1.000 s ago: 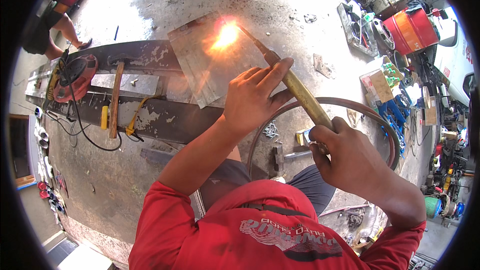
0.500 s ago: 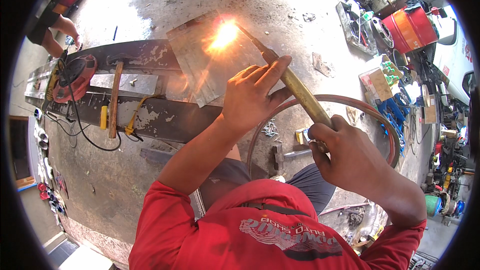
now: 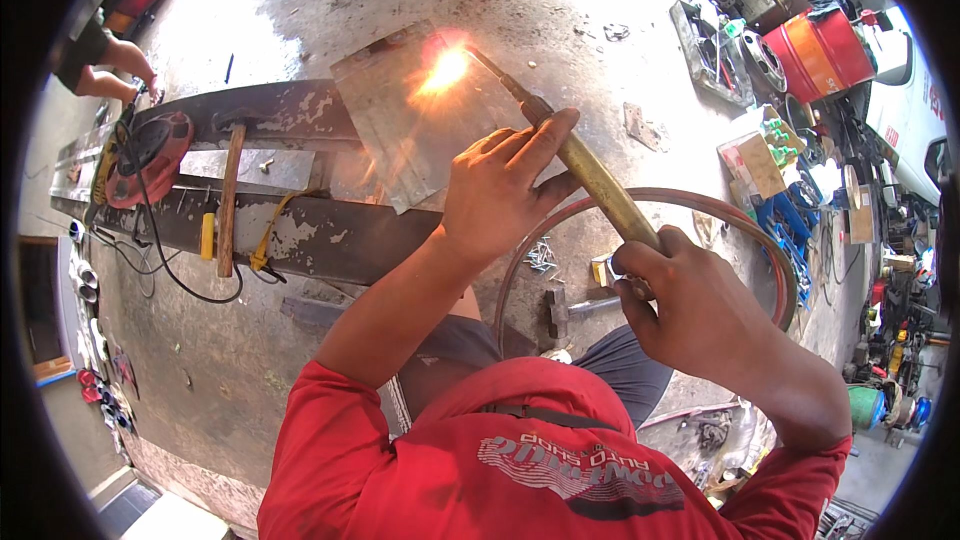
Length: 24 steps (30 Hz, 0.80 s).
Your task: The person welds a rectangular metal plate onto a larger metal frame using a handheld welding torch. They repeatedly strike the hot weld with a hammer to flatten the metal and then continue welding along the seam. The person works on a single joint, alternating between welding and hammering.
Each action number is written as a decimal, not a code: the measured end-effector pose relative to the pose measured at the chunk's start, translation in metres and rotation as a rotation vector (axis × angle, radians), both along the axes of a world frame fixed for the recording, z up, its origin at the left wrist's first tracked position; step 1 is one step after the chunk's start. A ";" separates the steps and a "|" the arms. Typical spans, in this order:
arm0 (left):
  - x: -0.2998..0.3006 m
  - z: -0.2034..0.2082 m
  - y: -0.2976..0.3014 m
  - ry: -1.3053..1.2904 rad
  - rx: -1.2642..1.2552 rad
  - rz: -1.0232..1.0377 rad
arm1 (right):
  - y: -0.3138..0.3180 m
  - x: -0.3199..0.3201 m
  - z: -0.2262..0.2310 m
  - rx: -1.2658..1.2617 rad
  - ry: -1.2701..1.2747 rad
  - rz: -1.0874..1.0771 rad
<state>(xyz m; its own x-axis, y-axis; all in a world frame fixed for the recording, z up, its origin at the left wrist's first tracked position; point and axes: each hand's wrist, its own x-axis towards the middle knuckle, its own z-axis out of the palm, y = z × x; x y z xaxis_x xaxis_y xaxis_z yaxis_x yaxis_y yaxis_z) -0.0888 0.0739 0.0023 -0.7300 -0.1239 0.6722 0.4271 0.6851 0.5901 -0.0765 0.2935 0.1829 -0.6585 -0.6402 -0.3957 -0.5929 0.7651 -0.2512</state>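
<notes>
Both my hands hold a brass-coloured gas torch (image 3: pixel 607 187) that slants up and to the left. My left hand (image 3: pixel 505 185) steadies it near the neck, thumb and fingers against the barrel. Around its rear end my right hand (image 3: pixel 690 300) is closed. At the torch's thin tip a bright orange flame (image 3: pixel 443 72) glares over the far right part of a grey metal sheet (image 3: pixel 385 90); the glare hides the metal right there. The sheet's left side overlaps the ends of two long dark metal rails (image 3: pixel 330 235).
A red-and-black hose (image 3: pixel 690 197) loops by my right arm. A hammer (image 3: pixel 575 310) and loose screws (image 3: pixel 541 256) lie near my knees. On the rails are a wooden-handled hammer (image 3: pixel 231 195) and a coiled cable (image 3: pixel 150 160). Another person's hands (image 3: pixel 130 65) show far left.
The torch and both my hands have shifted very slightly to the left, and the flame's glare looks smaller. At the far left, the other person's hands have moved.
</notes>
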 end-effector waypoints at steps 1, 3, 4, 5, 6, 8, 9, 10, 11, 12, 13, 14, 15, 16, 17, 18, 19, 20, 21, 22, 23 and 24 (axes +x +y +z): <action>0.000 0.000 0.000 0.005 -0.001 -0.003 | 0.001 0.000 0.000 -0.003 -0.001 -0.003; -0.001 0.002 0.002 0.019 -0.007 -0.013 | 0.004 0.003 -0.002 -0.014 0.026 -0.015; -0.001 0.006 0.003 0.028 -0.012 -0.015 | 0.008 0.006 -0.005 -0.023 0.055 -0.020; 0.000 0.010 0.003 0.035 -0.021 -0.012 | 0.011 0.010 -0.008 -0.035 0.081 -0.019; 0.001 0.013 0.003 0.068 -0.059 -0.007 | 0.015 0.015 -0.010 -0.046 0.095 -0.022; 0.002 0.021 0.006 0.136 -0.136 0.000 | 0.023 0.025 -0.013 -0.066 0.128 -0.032; 0.004 0.024 0.009 0.130 -0.150 -0.017 | 0.028 0.031 -0.012 -0.070 0.137 -0.038; 0.006 0.026 0.011 0.123 -0.164 -0.035 | 0.032 0.036 -0.010 -0.074 0.146 -0.044; 0.009 0.028 0.013 0.114 -0.180 -0.054 | 0.036 0.040 -0.009 -0.079 0.151 -0.050; 0.010 0.030 0.015 0.120 -0.182 -0.057 | 0.038 0.042 -0.007 -0.082 0.148 -0.053; 0.011 0.031 0.017 0.127 -0.184 -0.060 | 0.040 0.044 -0.005 -0.083 0.145 -0.056; 0.013 0.032 0.019 0.132 -0.184 -0.059 | 0.042 0.045 -0.002 -0.084 0.141 -0.055; 0.015 0.034 0.022 0.135 -0.166 -0.057 | 0.045 0.046 -0.001 -0.093 0.126 -0.055; 0.016 0.035 0.026 0.139 -0.147 -0.055 | 0.048 0.046 0.001 -0.102 0.111 -0.054; 0.018 0.035 0.029 0.145 -0.126 -0.055 | 0.050 0.047 0.003 -0.108 0.099 -0.056; 0.019 0.035 0.031 0.128 -0.128 -0.070 | 0.051 0.049 0.006 -0.090 0.079 -0.082; 0.021 0.033 0.033 0.110 -0.130 -0.084 | 0.051 0.050 0.009 -0.072 0.058 -0.108; 0.023 0.033 0.035 0.092 -0.134 -0.094 | 0.052 0.051 0.011 -0.055 0.038 -0.130; 0.024 0.030 0.036 0.077 -0.127 -0.091 | 0.052 0.051 0.010 -0.046 0.043 -0.123; 0.025 0.027 0.037 0.061 -0.120 -0.086 | 0.053 0.050 0.009 -0.036 0.048 -0.116; 0.025 0.027 0.039 0.049 -0.110 -0.087 | 0.054 0.049 0.008 -0.024 0.056 -0.114; 0.026 0.029 0.039 0.031 -0.080 -0.065 | 0.055 0.047 0.005 -0.060 0.070 -0.102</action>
